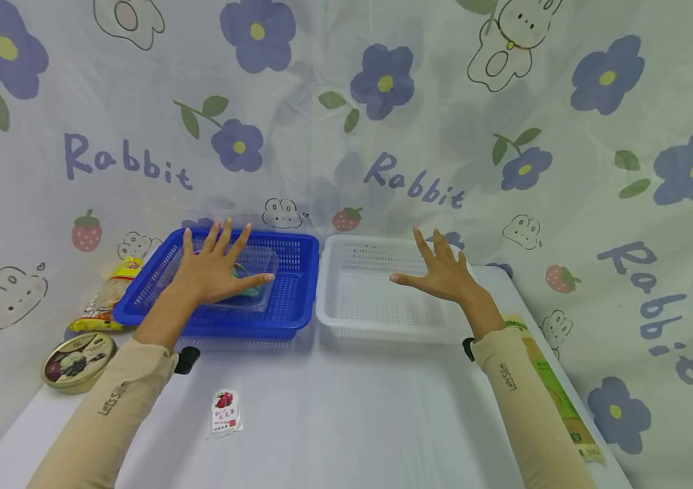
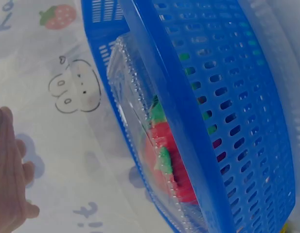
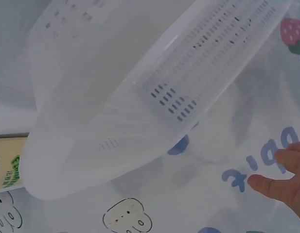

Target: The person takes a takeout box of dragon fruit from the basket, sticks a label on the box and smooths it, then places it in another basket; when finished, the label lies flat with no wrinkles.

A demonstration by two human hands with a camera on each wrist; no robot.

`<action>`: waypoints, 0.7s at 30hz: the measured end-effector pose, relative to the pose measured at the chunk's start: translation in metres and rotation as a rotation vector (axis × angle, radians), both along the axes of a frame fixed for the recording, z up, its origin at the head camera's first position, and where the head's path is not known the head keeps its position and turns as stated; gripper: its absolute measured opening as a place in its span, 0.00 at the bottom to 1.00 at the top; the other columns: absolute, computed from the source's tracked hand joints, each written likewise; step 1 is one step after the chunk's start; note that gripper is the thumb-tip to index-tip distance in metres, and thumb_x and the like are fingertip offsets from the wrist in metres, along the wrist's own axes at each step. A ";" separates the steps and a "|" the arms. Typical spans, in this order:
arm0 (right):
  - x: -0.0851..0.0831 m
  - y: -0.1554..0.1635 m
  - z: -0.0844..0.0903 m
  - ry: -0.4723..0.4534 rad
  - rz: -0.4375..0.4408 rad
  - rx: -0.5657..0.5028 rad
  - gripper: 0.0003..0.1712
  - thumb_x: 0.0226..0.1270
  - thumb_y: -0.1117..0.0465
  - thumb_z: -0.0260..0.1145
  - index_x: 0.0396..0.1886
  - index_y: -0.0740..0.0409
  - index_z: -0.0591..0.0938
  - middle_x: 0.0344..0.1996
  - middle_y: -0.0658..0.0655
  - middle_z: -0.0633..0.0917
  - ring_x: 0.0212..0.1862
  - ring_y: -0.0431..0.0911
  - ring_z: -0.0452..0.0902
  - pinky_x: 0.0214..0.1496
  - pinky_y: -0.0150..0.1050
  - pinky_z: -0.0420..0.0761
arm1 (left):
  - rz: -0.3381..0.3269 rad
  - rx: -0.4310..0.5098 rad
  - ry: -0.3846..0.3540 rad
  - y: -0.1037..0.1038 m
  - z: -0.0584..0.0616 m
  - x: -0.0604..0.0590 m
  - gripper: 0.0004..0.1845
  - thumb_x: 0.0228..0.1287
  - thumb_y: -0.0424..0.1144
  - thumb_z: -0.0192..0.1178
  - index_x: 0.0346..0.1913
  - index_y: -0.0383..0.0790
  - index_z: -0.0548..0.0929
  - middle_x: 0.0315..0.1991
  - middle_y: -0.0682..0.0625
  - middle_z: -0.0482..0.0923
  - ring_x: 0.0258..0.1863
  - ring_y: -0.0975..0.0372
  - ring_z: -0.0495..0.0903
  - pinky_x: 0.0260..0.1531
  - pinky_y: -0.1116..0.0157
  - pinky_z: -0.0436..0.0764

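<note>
Two slotted baskets, side by side

At 11 o'clock on the table (image 1: 334,421) stands an upright blue basket (image 1: 248,327), open-topped, with a clear plastic container (image 1: 263,265) lying inside. Through the container's wall shows a red-and-green item (image 2: 162,138). At 1 o'clock, just beside it, stands an upright white basket (image 1: 377,329), also open-topped.

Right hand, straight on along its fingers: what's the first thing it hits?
Likely the printed backdrop. The right hand appears raised above the white basket; depth is unclear, so clearance over the far rim isn't certain.
</note>
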State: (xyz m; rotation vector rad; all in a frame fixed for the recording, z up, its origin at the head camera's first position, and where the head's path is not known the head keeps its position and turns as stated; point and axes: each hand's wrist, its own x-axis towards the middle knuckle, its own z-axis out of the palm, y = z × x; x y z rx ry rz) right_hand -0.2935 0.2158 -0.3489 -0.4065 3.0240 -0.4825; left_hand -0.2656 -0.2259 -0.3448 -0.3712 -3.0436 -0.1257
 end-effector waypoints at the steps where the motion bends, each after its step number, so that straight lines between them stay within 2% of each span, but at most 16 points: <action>1: 0.000 0.000 -0.001 0.002 0.000 0.005 0.66 0.55 0.19 0.56 0.79 0.34 0.29 0.79 0.66 0.34 0.79 0.66 0.29 0.72 0.73 0.32 | 0.001 -0.004 -0.003 0.000 0.000 0.000 0.60 0.57 0.82 0.42 0.80 0.52 0.30 0.80 0.36 0.31 0.78 0.41 0.32 0.66 0.32 0.21; 5: -0.001 0.001 -0.003 0.005 -0.002 0.010 0.66 0.55 0.19 0.57 0.79 0.35 0.30 0.77 0.72 0.45 0.77 0.71 0.42 0.72 0.73 0.45 | 0.010 -0.002 -0.015 0.001 -0.002 0.002 0.61 0.56 0.82 0.43 0.79 0.52 0.28 0.78 0.32 0.47 0.77 0.38 0.45 0.68 0.31 0.29; 8: 0.001 0.001 -0.004 0.000 0.000 0.005 0.66 0.55 0.20 0.57 0.79 0.36 0.30 0.75 0.74 0.51 0.75 0.70 0.49 0.70 0.73 0.54 | 0.011 -0.003 -0.004 0.001 -0.003 0.003 0.62 0.55 0.82 0.44 0.79 0.50 0.29 0.73 0.30 0.58 0.72 0.35 0.56 0.69 0.31 0.45; 11: 0.003 0.002 -0.006 -0.003 0.011 0.003 0.66 0.55 0.20 0.57 0.80 0.38 0.31 0.73 0.74 0.56 0.72 0.67 0.55 0.67 0.70 0.61 | 0.010 -0.018 0.009 0.000 -0.005 0.003 0.63 0.55 0.83 0.43 0.79 0.49 0.29 0.67 0.29 0.64 0.66 0.35 0.63 0.63 0.33 0.61; 13: 0.004 0.002 -0.007 0.000 0.016 0.003 0.66 0.56 0.20 0.57 0.80 0.39 0.31 0.71 0.74 0.58 0.69 0.66 0.58 0.64 0.68 0.65 | 0.006 -0.030 0.016 0.000 -0.007 0.003 0.63 0.54 0.83 0.43 0.80 0.48 0.30 0.63 0.30 0.66 0.61 0.36 0.67 0.56 0.35 0.67; 17: 0.004 0.002 -0.008 -0.005 0.012 0.002 0.66 0.55 0.20 0.57 0.80 0.38 0.31 0.68 0.74 0.60 0.64 0.64 0.62 0.59 0.64 0.70 | 0.009 -0.039 0.019 0.000 -0.009 0.004 0.63 0.55 0.83 0.43 0.80 0.46 0.32 0.61 0.31 0.67 0.56 0.39 0.69 0.52 0.37 0.69; 21: 0.004 -0.001 -0.011 -0.018 0.014 0.006 0.67 0.54 0.18 0.56 0.80 0.39 0.31 0.68 0.75 0.60 0.65 0.64 0.61 0.59 0.65 0.71 | 0.028 -0.034 0.010 -0.001 -0.011 0.007 0.64 0.53 0.84 0.43 0.80 0.45 0.34 0.59 0.29 0.68 0.56 0.37 0.69 0.53 0.36 0.68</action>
